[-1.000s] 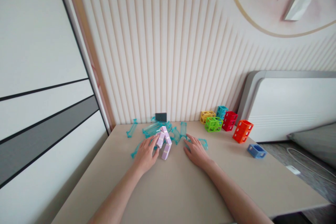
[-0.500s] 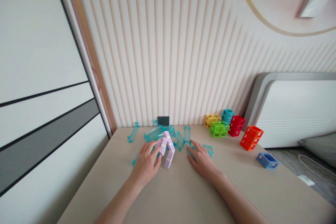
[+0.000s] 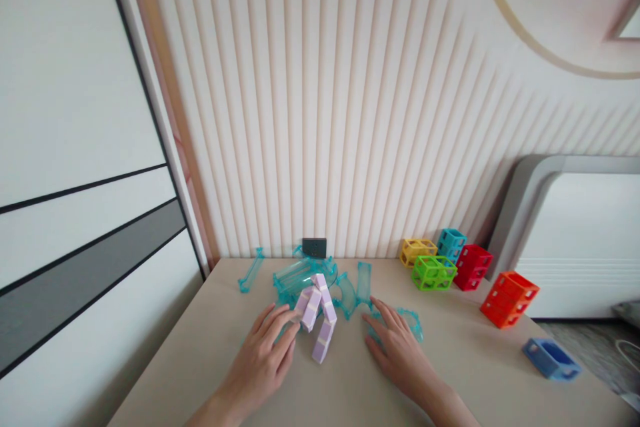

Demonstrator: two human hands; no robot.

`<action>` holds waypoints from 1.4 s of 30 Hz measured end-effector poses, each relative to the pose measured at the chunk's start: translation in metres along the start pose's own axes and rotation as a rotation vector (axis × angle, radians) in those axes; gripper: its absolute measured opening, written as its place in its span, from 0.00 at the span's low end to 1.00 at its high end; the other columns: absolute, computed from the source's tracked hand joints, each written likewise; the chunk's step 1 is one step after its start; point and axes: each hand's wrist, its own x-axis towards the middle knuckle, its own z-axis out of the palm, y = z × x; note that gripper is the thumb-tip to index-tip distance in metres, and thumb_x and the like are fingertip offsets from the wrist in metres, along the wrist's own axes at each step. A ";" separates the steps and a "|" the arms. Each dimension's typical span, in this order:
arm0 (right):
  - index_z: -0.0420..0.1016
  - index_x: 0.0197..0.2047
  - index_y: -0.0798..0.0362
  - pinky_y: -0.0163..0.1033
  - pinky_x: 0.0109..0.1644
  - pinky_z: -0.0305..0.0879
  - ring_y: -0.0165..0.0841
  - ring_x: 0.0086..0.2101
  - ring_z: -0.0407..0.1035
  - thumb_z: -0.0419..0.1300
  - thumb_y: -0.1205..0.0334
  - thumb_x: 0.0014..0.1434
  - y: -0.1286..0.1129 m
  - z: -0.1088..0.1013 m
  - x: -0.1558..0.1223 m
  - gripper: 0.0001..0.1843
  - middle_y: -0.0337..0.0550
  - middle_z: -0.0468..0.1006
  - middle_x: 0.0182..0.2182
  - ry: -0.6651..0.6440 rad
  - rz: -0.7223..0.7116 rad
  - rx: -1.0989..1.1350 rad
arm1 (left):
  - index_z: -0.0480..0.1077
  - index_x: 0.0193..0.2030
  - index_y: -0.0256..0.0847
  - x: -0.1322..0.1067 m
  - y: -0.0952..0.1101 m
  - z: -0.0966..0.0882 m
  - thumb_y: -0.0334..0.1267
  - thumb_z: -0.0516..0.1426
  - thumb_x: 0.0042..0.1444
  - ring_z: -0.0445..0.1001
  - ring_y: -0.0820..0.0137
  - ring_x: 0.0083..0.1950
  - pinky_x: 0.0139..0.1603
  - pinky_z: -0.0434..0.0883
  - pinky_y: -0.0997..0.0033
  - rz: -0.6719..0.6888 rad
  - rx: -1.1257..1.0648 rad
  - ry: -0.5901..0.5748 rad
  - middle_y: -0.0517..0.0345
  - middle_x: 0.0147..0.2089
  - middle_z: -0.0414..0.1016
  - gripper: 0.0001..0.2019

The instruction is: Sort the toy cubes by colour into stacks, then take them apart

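From the head camera, the left hand (image 3: 263,360) lies palm down on the desk (image 3: 350,393), fingers apart. Its fingertips touch the lilac block arch (image 3: 319,310) standing near the back edge, seemingly to steady it. The right hand (image 3: 400,350) rests flat, fingers spread, on a curved teal track piece (image 3: 413,317). Other teal track pieces (image 3: 295,275) lie behind the arch, and coloured cube frames (image 3: 433,272) cluster toward the back right corner.
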 end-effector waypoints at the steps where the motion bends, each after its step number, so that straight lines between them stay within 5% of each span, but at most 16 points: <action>1: 0.76 0.58 0.46 0.58 0.67 0.57 0.50 0.65 0.58 0.56 0.61 0.64 -0.001 0.000 0.000 0.20 0.55 0.63 0.66 -0.001 0.000 0.001 | 0.70 0.56 0.41 0.000 0.000 0.000 0.26 0.52 0.62 0.70 0.59 0.61 0.66 0.67 0.53 -0.009 -0.006 -0.007 0.50 0.56 0.74 0.17; 20: 0.74 0.59 0.50 0.57 0.66 0.59 0.49 0.63 0.61 0.54 0.63 0.64 -0.011 -0.015 0.002 0.21 0.56 0.67 0.63 -0.040 0.009 -0.029 | 0.72 0.52 0.45 -0.011 -0.017 0.004 0.33 0.53 0.63 0.74 0.59 0.55 0.60 0.72 0.52 -0.182 -0.010 -0.054 0.50 0.55 0.75 0.13; 28: 0.76 0.54 0.50 0.51 0.61 0.67 0.46 0.55 0.70 0.53 0.63 0.65 -0.015 -0.016 0.003 0.17 0.54 0.71 0.58 0.021 0.071 0.083 | 0.72 0.51 0.44 0.041 -0.062 -0.003 0.38 0.52 0.64 0.75 0.57 0.53 0.56 0.71 0.53 -0.274 -0.046 -0.105 0.49 0.51 0.76 0.12; 34: 0.76 0.52 0.51 0.49 0.61 0.68 0.46 0.55 0.71 0.52 0.62 0.66 -0.013 -0.010 0.004 0.16 0.54 0.70 0.57 0.085 0.083 0.146 | 0.71 0.56 0.43 0.097 -0.091 0.031 0.30 0.53 0.60 0.76 0.55 0.55 0.57 0.69 0.55 -0.498 -0.183 -0.245 0.46 0.51 0.78 0.17; 42: 0.73 0.55 0.53 0.45 0.58 0.71 0.40 0.52 0.73 0.48 0.64 0.67 -0.008 -0.009 0.007 0.17 0.54 0.68 0.57 0.269 0.133 0.200 | 0.67 0.60 0.40 0.119 -0.102 0.093 0.30 0.57 0.57 0.78 0.59 0.54 0.55 0.72 0.62 -0.661 -0.332 -0.253 0.46 0.54 0.79 0.22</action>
